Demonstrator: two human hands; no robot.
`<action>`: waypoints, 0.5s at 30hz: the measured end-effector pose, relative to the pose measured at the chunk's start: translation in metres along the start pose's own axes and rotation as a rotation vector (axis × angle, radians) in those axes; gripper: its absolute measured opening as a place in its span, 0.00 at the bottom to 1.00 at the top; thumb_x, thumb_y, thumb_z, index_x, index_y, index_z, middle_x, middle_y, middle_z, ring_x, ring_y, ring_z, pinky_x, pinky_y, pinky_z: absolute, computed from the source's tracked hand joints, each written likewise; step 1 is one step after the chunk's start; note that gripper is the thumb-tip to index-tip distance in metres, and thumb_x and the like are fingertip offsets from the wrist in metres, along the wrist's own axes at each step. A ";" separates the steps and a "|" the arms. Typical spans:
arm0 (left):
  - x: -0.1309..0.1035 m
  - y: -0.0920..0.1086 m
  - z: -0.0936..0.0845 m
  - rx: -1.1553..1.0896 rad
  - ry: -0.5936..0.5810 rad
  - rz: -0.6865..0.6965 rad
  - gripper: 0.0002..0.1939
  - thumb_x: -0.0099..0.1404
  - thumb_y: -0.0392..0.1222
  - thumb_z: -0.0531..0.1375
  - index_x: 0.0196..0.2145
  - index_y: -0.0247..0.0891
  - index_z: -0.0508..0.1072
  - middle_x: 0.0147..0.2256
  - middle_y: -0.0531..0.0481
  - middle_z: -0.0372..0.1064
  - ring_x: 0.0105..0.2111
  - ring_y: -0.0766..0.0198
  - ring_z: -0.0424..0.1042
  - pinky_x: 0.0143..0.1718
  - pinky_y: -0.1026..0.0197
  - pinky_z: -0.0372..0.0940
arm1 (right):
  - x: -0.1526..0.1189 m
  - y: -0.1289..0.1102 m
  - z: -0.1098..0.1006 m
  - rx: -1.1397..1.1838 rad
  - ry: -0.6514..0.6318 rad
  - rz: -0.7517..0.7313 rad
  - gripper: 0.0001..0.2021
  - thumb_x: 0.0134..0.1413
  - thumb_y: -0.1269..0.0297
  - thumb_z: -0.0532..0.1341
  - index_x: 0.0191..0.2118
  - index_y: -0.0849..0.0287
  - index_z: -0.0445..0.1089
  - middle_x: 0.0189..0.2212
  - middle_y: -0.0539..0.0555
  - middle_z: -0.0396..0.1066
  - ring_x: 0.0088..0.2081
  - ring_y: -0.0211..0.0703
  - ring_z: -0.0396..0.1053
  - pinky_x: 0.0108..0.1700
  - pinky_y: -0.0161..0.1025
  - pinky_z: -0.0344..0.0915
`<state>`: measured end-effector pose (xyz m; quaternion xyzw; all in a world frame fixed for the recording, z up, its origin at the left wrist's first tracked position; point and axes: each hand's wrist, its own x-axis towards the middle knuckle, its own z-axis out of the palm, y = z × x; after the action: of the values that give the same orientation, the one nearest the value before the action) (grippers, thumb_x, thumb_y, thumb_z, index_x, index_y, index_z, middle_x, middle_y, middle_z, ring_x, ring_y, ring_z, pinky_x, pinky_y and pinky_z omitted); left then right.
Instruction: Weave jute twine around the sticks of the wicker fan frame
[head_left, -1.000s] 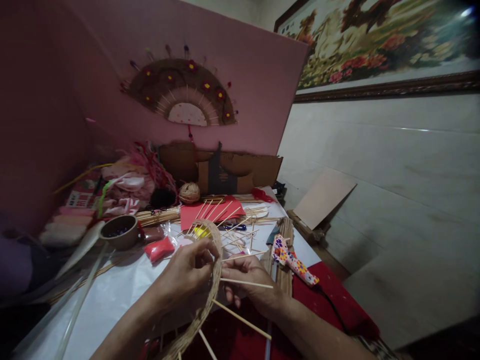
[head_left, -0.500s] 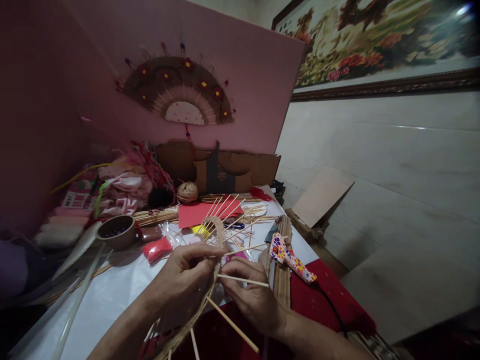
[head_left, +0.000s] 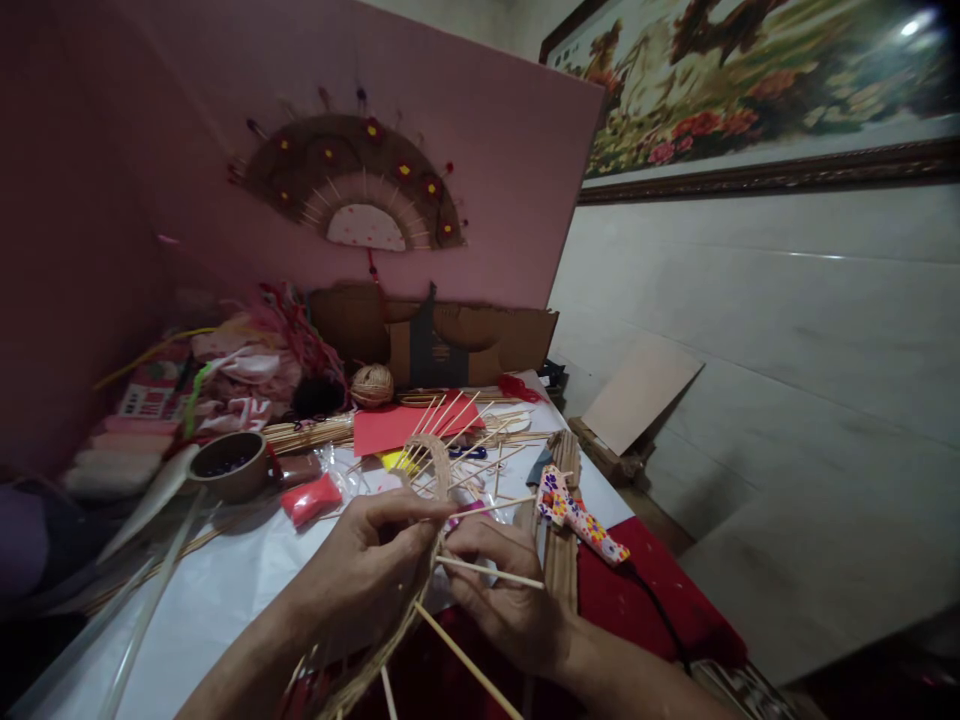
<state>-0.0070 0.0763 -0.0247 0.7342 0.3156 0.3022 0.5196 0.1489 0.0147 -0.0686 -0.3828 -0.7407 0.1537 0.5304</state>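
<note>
A curved band woven from brown twine (head_left: pixel 441 468) runs from the middle of the table down toward me. Thin wooden sticks (head_left: pixel 491 574) poke outward from it like spokes. My left hand (head_left: pixel 366 555) pinches the band between thumb and fingers on its left side. On the other side, my right hand (head_left: pixel 510 590) is closed, its curled fingertips at the band beside a stick. What exactly lies between those right fingertips is partly hidden. The near end of the band drops toward the bottom edge, with more sticks there.
A flower-patterned glue gun (head_left: pixel 581 520) lies on corrugated cardboard strips (head_left: pixel 561 580) at right. On the left stand a brown bowl (head_left: pixel 229 468) and a red packet (head_left: pixel 311 498). Behind are red paper (head_left: pixel 375 428), a twine ball (head_left: pixel 372 385) and a decorated fan (head_left: pixel 352 150) on a pink board.
My right hand has shifted slightly, and the stick beside it now slants a little more downward. The left hand keeps its hold on the band. The whole view has moved slightly.
</note>
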 end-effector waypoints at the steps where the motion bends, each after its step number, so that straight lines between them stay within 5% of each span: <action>1: 0.000 0.000 0.000 -0.006 -0.005 -0.001 0.13 0.58 0.43 0.58 0.38 0.40 0.77 0.34 0.46 0.75 0.35 0.60 0.70 0.34 0.62 0.64 | 0.000 0.000 0.000 0.000 0.000 -0.003 0.03 0.52 0.70 0.56 0.32 0.62 0.66 0.25 0.52 0.66 0.28 0.36 0.63 0.32 0.34 0.60; 15: -0.002 0.003 0.002 -0.076 -0.032 -0.043 0.08 0.59 0.40 0.56 0.37 0.38 0.67 0.26 0.55 0.66 0.25 0.68 0.62 0.26 0.66 0.56 | -0.001 -0.004 0.000 -0.028 0.000 -0.040 0.05 0.52 0.70 0.55 0.34 0.59 0.66 0.27 0.52 0.68 0.29 0.38 0.66 0.32 0.34 0.62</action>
<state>-0.0066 0.0732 -0.0230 0.7117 0.3114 0.2909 0.5585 0.1474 0.0118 -0.0666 -0.3752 -0.7501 0.1326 0.5282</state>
